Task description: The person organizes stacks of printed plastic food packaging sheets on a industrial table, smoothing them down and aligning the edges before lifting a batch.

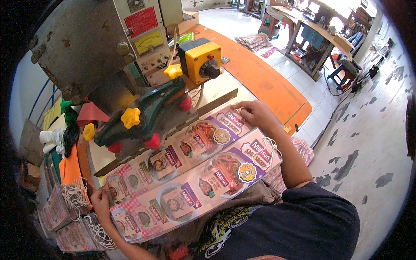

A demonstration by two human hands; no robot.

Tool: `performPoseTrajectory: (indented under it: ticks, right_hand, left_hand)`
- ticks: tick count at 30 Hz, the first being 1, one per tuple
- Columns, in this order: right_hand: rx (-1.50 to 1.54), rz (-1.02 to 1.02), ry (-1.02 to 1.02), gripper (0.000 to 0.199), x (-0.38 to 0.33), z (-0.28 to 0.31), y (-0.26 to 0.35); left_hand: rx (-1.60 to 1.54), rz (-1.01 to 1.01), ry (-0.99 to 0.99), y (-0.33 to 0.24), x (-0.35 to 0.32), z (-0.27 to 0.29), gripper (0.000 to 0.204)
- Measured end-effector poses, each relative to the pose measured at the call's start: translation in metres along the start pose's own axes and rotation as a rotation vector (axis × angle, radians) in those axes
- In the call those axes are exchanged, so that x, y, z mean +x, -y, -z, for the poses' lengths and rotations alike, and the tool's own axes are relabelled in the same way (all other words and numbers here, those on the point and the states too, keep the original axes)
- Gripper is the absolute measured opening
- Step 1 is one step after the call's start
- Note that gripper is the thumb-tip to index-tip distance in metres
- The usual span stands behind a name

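Note:
A long pink printed plastic strip [167,161] with food pictures lies along the front edge of the machine's bed. My left hand [101,203] pinches its left end. At the strip's far right corner my right hand [256,114] is closed, fingers pressed together on the edge. Nearer to me a second, similar printed strip [199,190] lies over my lap, partly overlapping the first. A white cord [274,151] hangs loose at its right end. Above the first strip stands a press-type machine with a dark green arm [151,110], yellow star knobs [130,118] and red round knobs [152,141].
A yellow control box [200,61] with a black dial sits on the orange table [264,82]. Stacked printed strips with white cords [73,225] lie at lower left. More bundles [303,149] are behind my right arm. Across the room, a person sits at a workbench [310,26].

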State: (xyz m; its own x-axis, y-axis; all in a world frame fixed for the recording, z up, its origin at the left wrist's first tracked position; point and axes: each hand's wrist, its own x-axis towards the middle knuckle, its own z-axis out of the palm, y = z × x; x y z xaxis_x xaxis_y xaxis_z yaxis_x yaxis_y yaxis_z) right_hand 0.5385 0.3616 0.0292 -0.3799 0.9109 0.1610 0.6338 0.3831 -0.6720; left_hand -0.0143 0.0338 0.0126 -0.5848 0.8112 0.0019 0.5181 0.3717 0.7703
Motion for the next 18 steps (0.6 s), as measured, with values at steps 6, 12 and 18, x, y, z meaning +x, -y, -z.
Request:
performPoseTrajectory:
  ticks: [6, 12, 18]
  right_hand:
    - [0.033, -0.028, 0.04, 0.034, -0.001, 0.006, 0.013]
    - [0.035, -0.007, 0.021, 0.032, -0.003, 0.005, 0.01]
    - [-0.078, -0.005, 0.061, 0.029, 0.002, 0.007, 0.006]
  left_hand:
    - [0.071, -0.035, -0.003, 0.011, 0.004, 0.006, 0.035]
    - [0.127, -0.071, -0.037, -0.005, 0.0, 0.003, 0.034]
    - [0.085, -0.065, -0.08, 0.005, 0.002, 0.001, 0.037]
